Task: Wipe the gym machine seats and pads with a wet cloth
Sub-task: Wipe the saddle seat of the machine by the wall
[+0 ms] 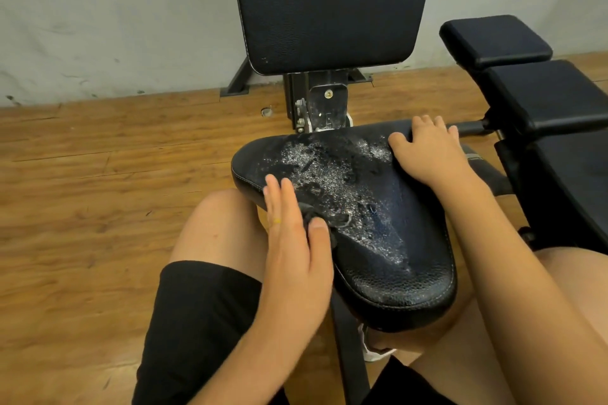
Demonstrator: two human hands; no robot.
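Observation:
A black padded seat (pixel 388 279) fills the middle of the view, its top covered with wet foamy streaks. My left hand (pixel 296 240) lies flat on the seat's left edge, pressing a small dark cloth (pixel 311 212) that shows only between thumb and fingers. My right hand (pixel 427 151) rests on the seat's far right edge, fingers curled over the rim. The black back pad (pixel 329 3) stands upright behind the seat.
A metal post and bracket (pixel 320 105) join seat and back pad. Another bench with black pads (pixel 546 92) stands close on the right. My bare knees and black shorts (pixel 197 322) flank the seat. Wooden floor (pixel 98 174) spreads left; a grey wall (pixel 115 10) is behind.

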